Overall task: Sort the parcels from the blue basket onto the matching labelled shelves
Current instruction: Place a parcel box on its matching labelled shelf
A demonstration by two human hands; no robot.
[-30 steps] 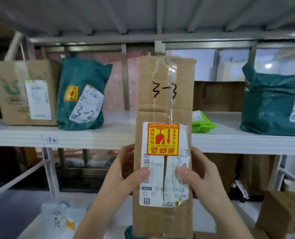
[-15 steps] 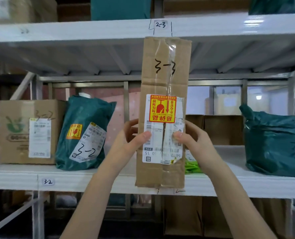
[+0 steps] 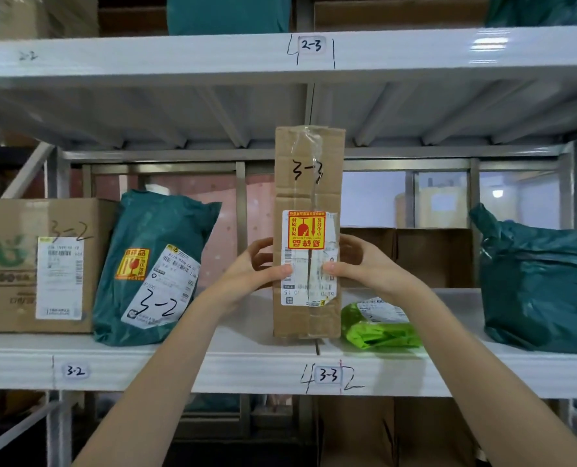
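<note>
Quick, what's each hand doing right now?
Left hand: holding the tall box by its left side.
Right hand: holding the same box by its right side.

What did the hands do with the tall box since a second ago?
Both hands, left hand and right hand, carried the tall box marked 3-3 forward to the shelf, just above the 3-3 label. The grip stayed the same, and the other parcels stayed put.

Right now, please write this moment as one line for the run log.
step: placing | item: tall box marked 3-3 | hands: left hand, right hand both grip it | place: shelf labelled 3-3 | pose: upright
</note>
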